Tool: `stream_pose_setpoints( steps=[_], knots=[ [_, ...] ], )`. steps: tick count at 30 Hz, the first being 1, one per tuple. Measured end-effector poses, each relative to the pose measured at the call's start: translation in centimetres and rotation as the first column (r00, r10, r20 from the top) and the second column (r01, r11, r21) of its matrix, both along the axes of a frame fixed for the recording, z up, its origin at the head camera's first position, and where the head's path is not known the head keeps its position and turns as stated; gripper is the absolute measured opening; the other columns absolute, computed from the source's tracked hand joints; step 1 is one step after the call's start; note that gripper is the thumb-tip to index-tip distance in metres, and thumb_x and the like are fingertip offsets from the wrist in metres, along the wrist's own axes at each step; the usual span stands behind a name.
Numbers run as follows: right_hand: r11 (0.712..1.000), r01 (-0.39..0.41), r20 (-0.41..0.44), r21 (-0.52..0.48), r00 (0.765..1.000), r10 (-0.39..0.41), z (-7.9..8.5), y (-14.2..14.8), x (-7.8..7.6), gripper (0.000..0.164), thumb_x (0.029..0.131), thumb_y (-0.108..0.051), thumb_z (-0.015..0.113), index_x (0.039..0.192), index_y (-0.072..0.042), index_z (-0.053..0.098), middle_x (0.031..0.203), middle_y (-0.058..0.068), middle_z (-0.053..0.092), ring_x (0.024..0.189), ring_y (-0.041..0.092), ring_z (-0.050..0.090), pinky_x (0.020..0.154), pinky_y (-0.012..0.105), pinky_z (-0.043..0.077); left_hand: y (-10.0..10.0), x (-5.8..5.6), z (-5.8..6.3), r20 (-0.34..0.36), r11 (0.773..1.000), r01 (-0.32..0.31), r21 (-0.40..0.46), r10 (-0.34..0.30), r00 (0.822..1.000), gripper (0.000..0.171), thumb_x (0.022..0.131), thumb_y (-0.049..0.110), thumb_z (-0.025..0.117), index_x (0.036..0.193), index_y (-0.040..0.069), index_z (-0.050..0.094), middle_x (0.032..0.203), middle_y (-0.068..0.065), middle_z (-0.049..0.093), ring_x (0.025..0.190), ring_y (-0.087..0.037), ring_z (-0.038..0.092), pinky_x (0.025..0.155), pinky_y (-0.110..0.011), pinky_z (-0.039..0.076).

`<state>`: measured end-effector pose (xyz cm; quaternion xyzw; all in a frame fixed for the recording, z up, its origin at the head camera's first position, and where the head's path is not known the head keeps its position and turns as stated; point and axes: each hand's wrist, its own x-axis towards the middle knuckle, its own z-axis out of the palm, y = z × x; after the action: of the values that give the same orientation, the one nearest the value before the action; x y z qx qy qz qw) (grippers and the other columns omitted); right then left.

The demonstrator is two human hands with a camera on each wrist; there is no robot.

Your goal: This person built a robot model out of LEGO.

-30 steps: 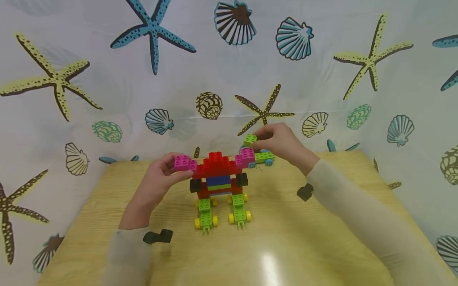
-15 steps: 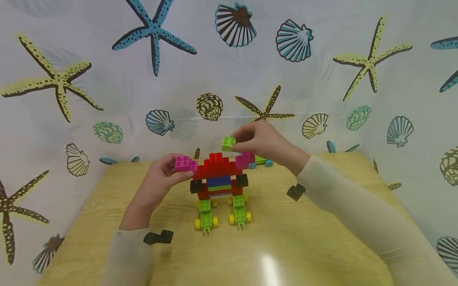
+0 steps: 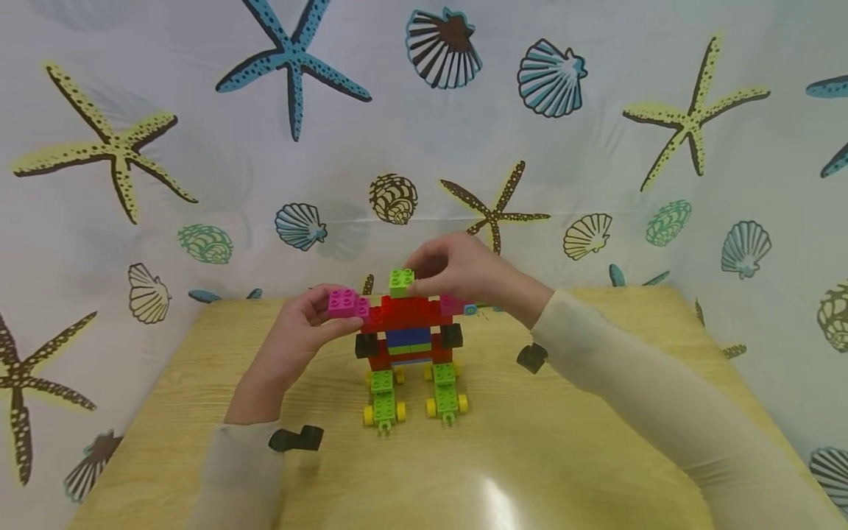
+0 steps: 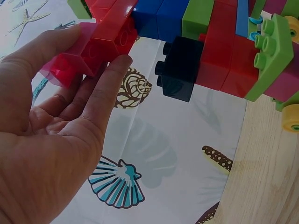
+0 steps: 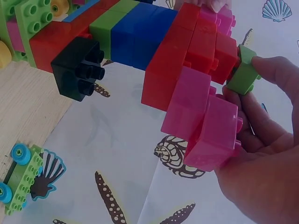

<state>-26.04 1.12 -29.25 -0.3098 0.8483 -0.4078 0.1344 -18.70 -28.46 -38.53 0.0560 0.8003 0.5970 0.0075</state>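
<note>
A figure built of toy building bricks, with a red upper part [image 3: 414, 315], stands on two green wheeled bases [image 3: 384, 405] with yellow wheels. My left hand [image 3: 291, 350] holds the pink bricks [image 3: 341, 302] at its left end between thumb and fingers. At the top, my right hand [image 3: 464, 271] pinches a small green brick [image 3: 401, 283] by its side. The right wrist view shows this green brick [image 5: 244, 71] right against the uppermost red brick [image 5: 226, 52]. Pink bricks [image 5: 212, 133] on the figure's other side overlap my right palm there.
Black bricks [image 3: 366, 344] stick out from both sides of the figure. Behind it lies a green wheeled base [image 5: 22, 179] with blue wheels, mostly hidden in the head view. The wooden table [image 3: 570, 434] ends at a cloth [image 3: 351, 169] printed with shells and starfish.
My right hand has carried the green brick leftward from above the right pink bricks to the figure's red top. My left hand keeps its hold on the pink bricks.
</note>
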Motion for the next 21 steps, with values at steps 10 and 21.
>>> stream_pose_setpoints(
  steps=[10, 21],
  knots=[
    [0.999, -0.034, -0.036, 0.038, 0.999, 0.036, -0.06, 0.02, -0.25, 0.032, 0.101, -0.025, 0.083, 0.132, -0.016, 0.082, 0.122, 0.001, 0.084, 0.11, 0.02, 0.077, 0.106, 0.041, 0.064, 0.15, 0.02, 0.22, 0.0, 1.0, -0.004, -0.015, 0.004, 1.0, 0.053, 0.105, 0.027, 0.081, 0.149, 0.006, 0.06, 0.137, -0.004, 0.07, 0.126, -0.015, 0.07, 0.104, -0.017, 0.06],
    [0.995, -0.042, -0.077, 0.089, 0.996, 0.049, 0.21, -0.06, -0.07, 0.033, 0.101, -0.025, 0.083, 0.132, -0.015, 0.082, 0.121, -0.001, 0.084, 0.109, 0.018, 0.076, 0.106, 0.041, 0.064, 0.21, 0.11, 0.26, 0.008, 1.0, -0.011, -0.021, 0.011, 1.0, 0.054, 0.105, 0.028, 0.081, 0.149, 0.007, 0.059, 0.14, -0.006, 0.069, 0.13, -0.019, 0.068, 0.104, -0.017, 0.059]
  ],
)
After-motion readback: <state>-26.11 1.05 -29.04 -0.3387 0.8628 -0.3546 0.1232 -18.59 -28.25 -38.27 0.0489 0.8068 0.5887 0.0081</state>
